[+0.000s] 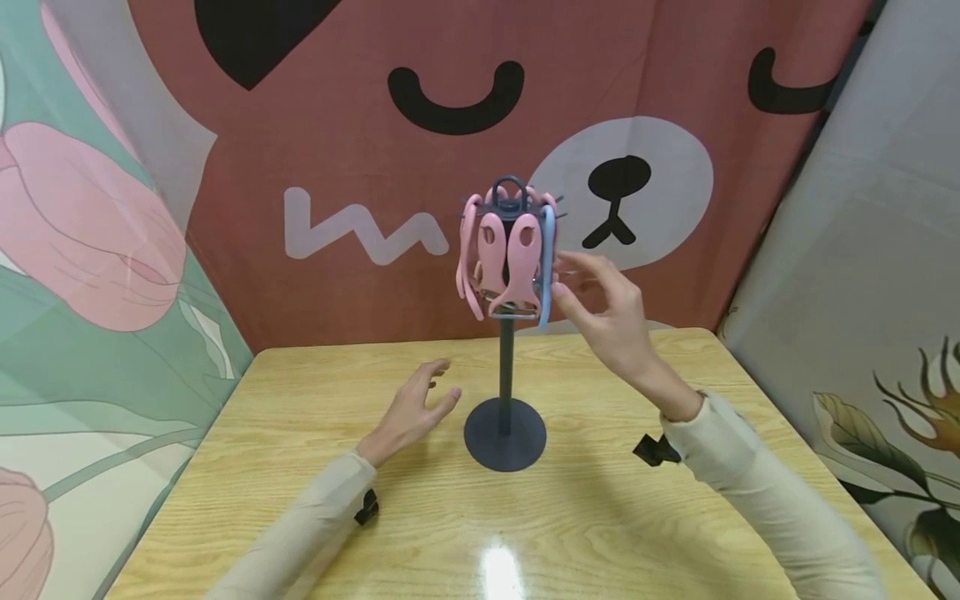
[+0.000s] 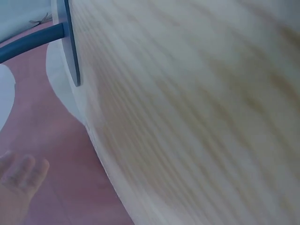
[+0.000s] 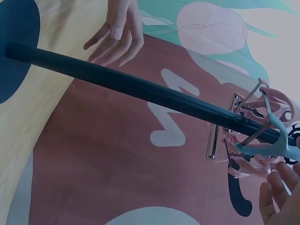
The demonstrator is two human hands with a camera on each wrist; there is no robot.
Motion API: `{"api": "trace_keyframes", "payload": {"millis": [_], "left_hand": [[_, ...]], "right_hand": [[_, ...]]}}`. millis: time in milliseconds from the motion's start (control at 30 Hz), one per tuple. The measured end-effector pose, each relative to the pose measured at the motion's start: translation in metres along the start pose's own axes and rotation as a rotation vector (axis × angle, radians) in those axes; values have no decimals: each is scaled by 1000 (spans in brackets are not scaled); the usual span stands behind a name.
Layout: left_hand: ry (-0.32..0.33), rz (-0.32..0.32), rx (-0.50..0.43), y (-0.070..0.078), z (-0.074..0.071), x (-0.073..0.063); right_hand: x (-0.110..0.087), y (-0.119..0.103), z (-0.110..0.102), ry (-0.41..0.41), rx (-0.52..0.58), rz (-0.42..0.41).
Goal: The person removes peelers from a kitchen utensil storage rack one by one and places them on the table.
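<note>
A dark upright stand with a round base (image 1: 491, 454) carries several pink Y-shaped peelers (image 1: 522, 258) hung around its top. One blue peeler (image 1: 547, 258) hangs on the right side, seen edge-on from the head view. My right hand (image 1: 611, 325) pinches its handle between thumb and fingertips; the right wrist view shows the blue peeler (image 3: 276, 140) with fingers (image 3: 276, 192) close under it. To the left of the base, my left hand (image 1: 408, 417) is held over the table with fingers loosely spread and nothing in them.
The stand's pole (image 1: 506, 358) rises from the wood-grain table (image 1: 337, 542). Behind the table hangs a red cloth (image 1: 337, 300) with a cartoon face. Patterned cloths (image 1: 90, 358) flank both sides. Small black pieces sit by each wrist.
</note>
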State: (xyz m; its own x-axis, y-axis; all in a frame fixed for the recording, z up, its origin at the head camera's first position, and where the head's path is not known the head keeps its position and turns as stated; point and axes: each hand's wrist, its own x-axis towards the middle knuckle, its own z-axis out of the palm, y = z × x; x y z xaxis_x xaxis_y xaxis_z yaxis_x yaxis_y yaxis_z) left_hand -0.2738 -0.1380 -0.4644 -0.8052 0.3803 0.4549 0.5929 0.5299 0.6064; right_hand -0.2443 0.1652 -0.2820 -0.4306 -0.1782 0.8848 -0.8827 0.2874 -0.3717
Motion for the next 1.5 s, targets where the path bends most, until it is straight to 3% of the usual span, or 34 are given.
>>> {"api": "trace_keyframes", "payload": {"millis": [200, 700, 867, 1067, 1500], "left_hand": [[-20, 31, -56, 6, 5, 4], [-34, 3, -127, 21, 19, 17], [-41, 18, -194, 26, 22, 21], [-93, 24, -239, 30, 30, 26], [-121, 59, -291, 42, 42, 33]], "right_hand": [[-1, 0, 2, -3, 8, 37], [-1, 0, 7, -23, 19, 56], [1, -11, 8, -23, 12, 73], [9, -34, 7, -45, 15, 71], [10, -33, 8, -77, 36, 71]]}}
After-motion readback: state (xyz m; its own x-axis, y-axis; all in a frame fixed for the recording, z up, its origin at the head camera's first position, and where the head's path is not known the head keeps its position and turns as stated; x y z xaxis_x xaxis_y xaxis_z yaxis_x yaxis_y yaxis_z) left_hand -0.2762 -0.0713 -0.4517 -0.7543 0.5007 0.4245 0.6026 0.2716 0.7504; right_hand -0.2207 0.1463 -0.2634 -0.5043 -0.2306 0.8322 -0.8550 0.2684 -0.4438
